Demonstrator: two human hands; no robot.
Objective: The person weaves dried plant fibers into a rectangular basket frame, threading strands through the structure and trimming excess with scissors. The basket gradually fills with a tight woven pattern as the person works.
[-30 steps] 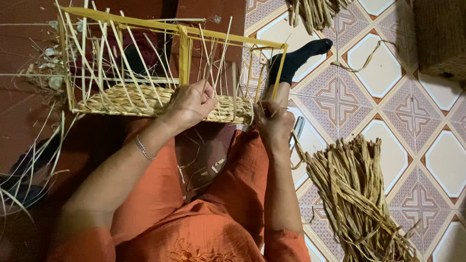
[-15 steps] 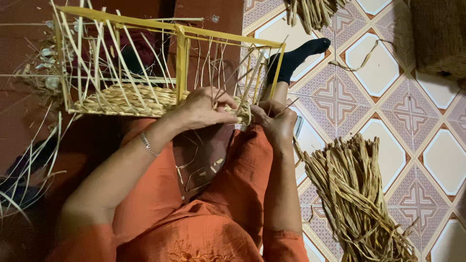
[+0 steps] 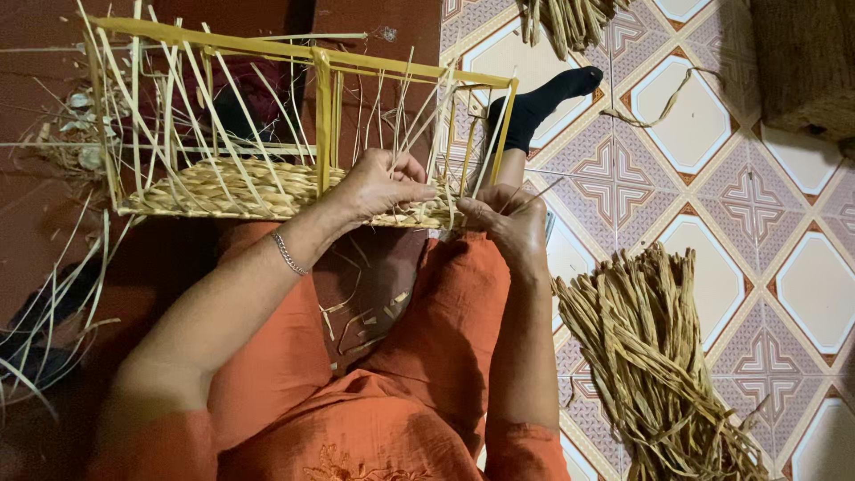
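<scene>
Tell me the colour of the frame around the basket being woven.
Yellow. The frame shows best in the head view, above the woven base.

Home floor workplace: patterned tiles [image 3: 712, 187], dried reed bundle [image 3: 659, 356].

No packages, labels, signs or screens in view.

Yellow basket frame [image 3: 322, 98], tan woven straw base [image 3: 223, 189], orange clothing [image 3: 374, 401], black sock [image 3: 539, 102], pink-and-white patterned floor tiles [image 3: 757, 205]
</scene>
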